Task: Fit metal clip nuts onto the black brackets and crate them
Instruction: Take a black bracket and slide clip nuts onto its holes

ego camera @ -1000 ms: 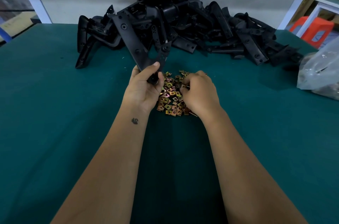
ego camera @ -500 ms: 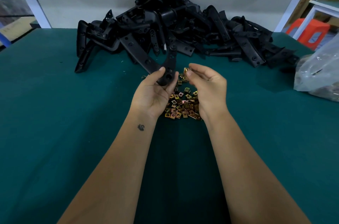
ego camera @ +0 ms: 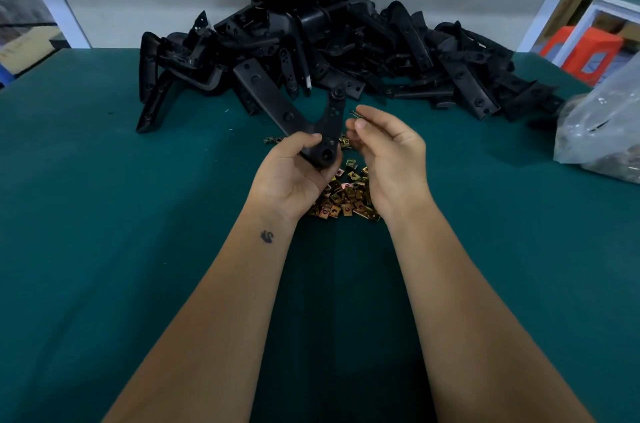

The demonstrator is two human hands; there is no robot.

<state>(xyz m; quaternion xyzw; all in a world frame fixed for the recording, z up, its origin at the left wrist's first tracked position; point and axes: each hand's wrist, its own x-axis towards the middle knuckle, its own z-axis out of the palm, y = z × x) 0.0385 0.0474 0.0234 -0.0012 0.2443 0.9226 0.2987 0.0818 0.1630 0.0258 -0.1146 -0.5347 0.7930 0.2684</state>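
My left hand [ego camera: 289, 173] grips the lower end of a V-shaped black bracket [ego camera: 277, 107], held tilted above the table with both arms pointing away from me. Just right of the bracket's short arm, my right hand [ego camera: 391, 148] pinches one small metal clip nut [ego camera: 356, 114] between its fingertips. A small heap of brass-coloured clip nuts [ego camera: 343, 194] lies on the green table [ego camera: 104, 214] beneath and between my hands.
A big pile of black brackets [ego camera: 346, 48] fills the back of the table against a grey wall. A clear plastic bag [ego camera: 602, 135] sits at the right edge. An orange stool [ego camera: 581, 51] stands beyond the table. No crate is in view.
My right hand lifted out of the nut heap with one clip nut and turned palm up near the bracket. My left hand lowered and tilted the bracket toward it.
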